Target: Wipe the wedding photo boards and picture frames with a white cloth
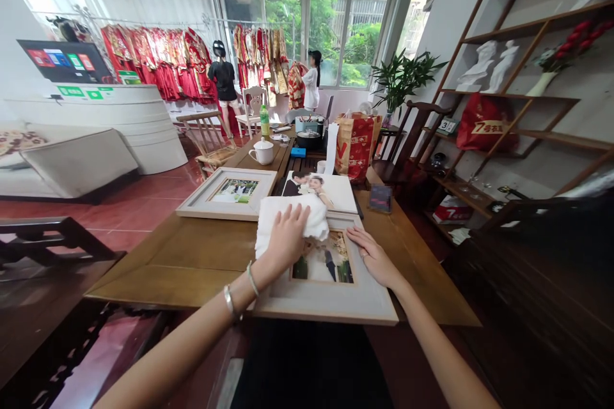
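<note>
My left hand [288,234] presses a bunched white cloth [268,220] onto the upper left of a picture frame, its fingers bent over the cloth. This picture frame [330,308] lies at the table's near edge, with a pale wide border and a photo [343,262] partly covered by the cloth. My right hand [375,254] rests on the frame's right side, fingers stretched out and holding nothing. A second framed photo [230,214] lies beyond it to the left. Just behind the cloth is a large photo print [338,192] of a couple.
The wooden table [177,262] also bears a white lidded mug [262,152], a green-capped bottle [264,121], a blue box [298,153], a red paper bag [355,147] and a phone [380,198]. Two people stand by racks of red garments [158,64]. Shelves [527,96] rise at right.
</note>
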{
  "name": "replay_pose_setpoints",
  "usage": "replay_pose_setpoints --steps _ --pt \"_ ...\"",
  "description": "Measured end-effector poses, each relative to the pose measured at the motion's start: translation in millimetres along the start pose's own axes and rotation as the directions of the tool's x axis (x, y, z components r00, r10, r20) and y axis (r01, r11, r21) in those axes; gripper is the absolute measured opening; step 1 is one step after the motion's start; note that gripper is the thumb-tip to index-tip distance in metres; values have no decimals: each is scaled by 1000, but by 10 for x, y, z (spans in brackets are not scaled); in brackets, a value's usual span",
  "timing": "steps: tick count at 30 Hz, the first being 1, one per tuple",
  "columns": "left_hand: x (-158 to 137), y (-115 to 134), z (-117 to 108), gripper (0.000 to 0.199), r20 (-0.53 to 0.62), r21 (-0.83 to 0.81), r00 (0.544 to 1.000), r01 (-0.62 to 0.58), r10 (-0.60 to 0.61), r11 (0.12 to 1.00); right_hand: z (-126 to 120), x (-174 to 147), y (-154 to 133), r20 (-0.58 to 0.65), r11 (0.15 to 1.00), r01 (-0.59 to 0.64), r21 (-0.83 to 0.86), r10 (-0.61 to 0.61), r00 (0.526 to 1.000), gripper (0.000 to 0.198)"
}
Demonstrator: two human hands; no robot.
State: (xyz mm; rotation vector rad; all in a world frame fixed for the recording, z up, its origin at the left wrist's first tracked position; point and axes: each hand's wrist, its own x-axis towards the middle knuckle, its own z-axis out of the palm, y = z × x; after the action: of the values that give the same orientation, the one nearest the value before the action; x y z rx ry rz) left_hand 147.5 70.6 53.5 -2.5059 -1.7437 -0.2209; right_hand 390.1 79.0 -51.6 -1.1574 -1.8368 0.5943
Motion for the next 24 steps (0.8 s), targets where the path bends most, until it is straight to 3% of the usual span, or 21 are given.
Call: replay_pose_setpoints --steps 4,13,16,24 --pt "2 -10 67 71 42 9 998 -36 35 999 -6 1 -59 -20 999 -41 4 42 999 51" --pt "-906 362 -33 80 240 -52 954 -170 178 984 -29 11 -152 -30 995 -75 64 77 997 51" --pt "-824 315 -44 82 219 -66 961 -157 168 985 -27 6 -160 -40 997 -60 56 63 997 51" --pt "-192 105 -124 71 68 4 996 -53 53 999 -42 4 -222 -73 998 -19 62 23 997 51"
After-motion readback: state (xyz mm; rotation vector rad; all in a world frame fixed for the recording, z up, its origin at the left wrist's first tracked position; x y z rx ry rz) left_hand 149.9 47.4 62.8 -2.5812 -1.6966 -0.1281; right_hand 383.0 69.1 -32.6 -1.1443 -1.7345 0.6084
